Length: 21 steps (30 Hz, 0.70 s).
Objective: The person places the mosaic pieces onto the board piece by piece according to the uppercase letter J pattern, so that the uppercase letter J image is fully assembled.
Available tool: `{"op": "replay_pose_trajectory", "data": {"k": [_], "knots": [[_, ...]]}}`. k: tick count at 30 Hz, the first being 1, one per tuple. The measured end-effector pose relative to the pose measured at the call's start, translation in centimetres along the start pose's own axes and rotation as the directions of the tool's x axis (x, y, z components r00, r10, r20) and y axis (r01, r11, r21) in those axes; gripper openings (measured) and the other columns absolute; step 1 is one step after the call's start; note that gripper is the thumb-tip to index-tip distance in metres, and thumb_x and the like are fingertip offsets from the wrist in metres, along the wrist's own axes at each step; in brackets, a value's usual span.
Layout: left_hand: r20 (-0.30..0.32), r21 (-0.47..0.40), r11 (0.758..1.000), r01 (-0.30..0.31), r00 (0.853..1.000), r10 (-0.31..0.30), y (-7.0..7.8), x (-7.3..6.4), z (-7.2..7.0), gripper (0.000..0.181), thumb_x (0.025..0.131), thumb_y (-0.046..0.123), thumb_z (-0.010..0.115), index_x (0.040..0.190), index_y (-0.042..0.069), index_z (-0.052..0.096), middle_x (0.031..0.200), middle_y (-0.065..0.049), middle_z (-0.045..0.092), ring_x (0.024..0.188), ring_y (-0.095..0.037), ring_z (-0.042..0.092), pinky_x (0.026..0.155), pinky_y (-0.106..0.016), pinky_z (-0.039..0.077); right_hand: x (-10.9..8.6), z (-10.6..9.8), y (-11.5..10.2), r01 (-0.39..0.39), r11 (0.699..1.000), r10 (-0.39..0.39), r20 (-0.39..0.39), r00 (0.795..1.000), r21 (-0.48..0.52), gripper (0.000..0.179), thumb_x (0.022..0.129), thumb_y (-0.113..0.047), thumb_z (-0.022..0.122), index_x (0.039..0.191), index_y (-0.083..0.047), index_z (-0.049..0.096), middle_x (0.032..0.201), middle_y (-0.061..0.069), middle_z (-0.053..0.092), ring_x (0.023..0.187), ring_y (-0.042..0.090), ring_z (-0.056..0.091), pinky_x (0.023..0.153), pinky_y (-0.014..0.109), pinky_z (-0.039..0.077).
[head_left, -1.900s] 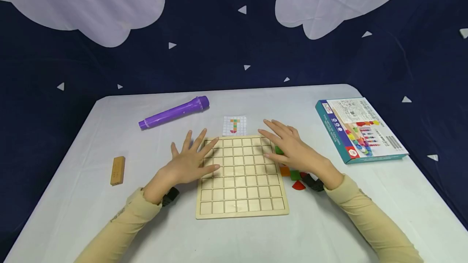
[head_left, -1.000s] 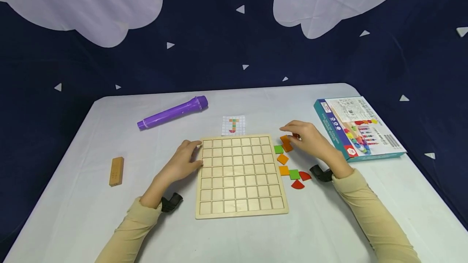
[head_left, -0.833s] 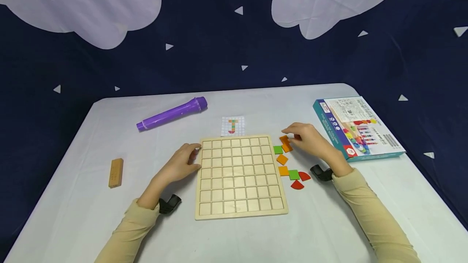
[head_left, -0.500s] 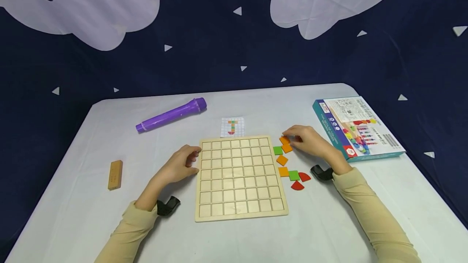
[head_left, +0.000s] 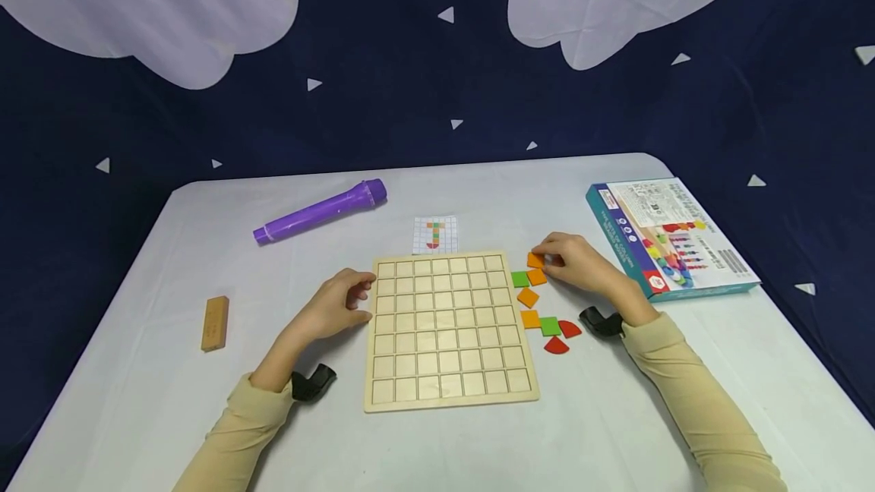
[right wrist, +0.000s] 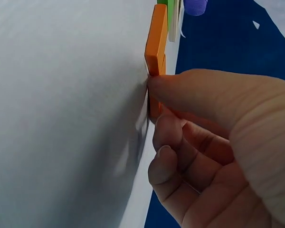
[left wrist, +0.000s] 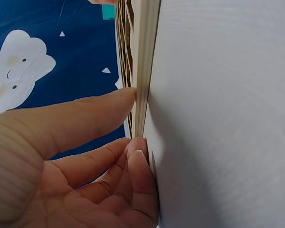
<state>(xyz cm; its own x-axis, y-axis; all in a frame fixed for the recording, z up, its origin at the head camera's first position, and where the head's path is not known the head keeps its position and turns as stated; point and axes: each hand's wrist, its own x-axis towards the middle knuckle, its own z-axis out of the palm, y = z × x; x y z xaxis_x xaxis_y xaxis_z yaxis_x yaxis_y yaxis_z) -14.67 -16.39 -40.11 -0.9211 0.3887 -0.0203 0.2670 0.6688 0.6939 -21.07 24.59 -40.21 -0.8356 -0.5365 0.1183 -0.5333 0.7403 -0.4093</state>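
Note:
My right hand (head_left: pixel 577 260) pinches an orange square tile (head_left: pixel 535 259) at the far end of the loose tiles, thumb and fingertips on its edges. Just nearer lies a second orange tile (head_left: pixel 536 277), its edge showing upright in the right wrist view. My left hand (head_left: pixel 331 306) rests at the left rim of a wooden grid board (head_left: pixel 451 403), thumb and forefinger spread apart along that rim. In the left wrist view the thumb tip meets the board's side (left wrist: pixel 143 61), and the other fingers bend loosely beside it. All the board's squares are bare.
More tiles lie right of the board: green (head_left: pixel 520 279), orange (head_left: pixel 528 298) and red quarter-rounds (head_left: pixel 557 345). Behind the board is a pattern card (head_left: pixel 434 235). A purple microphone (head_left: pixel 321 212), a wooden block (head_left: pixel 215 323) and a game box (head_left: pixel 673 238) lie farther out.
Both hands came from over the board: the left drew back to the left rim, the right went to the tiles. The far orange tile has shifted slightly right with the right hand's fingers.

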Motion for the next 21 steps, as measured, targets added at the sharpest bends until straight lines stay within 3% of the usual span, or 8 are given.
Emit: {"op": "replay_pose_trajectory", "data": {"k": [9,21], "knots": [[0.009,-0.004,1.0,0.022,1.0,-0.022,-0.3,-0.2,-0.3,0.055,0.075,-0.004,0.071,0.126,-0.009,0.051,0.102,-0.016,0.056,0.09,-0.021,0.055,0.07,-0.023,0.048,0.2,-0.2,-0.4,-0.03,0.998,0.03,-0.009,1.0,-0.047,0.029,0.079,-0.003,0.066,0.107,0.004,0.068,0.095,0.014,0.064,0.074,0.016,0.05,0.065,0.025,0.042],[0.003,-0.007,1.0,-0.001,1.0,0.001,-0.3,0.0,-0.1,0.056,0.074,-0.004,0.072,0.126,-0.011,0.051,0.099,-0.015,0.057,0.086,-0.018,0.053,0.067,-0.018,0.046,0.8,-0.2,-2.0,0.024,0.998,-0.027,-0.048,0.998,-0.056,0.028,0.079,-0.005,0.066,0.105,0.004,0.068,0.099,0.014,0.064,0.075,0.015,0.052,0.065,0.026,0.047]]}}
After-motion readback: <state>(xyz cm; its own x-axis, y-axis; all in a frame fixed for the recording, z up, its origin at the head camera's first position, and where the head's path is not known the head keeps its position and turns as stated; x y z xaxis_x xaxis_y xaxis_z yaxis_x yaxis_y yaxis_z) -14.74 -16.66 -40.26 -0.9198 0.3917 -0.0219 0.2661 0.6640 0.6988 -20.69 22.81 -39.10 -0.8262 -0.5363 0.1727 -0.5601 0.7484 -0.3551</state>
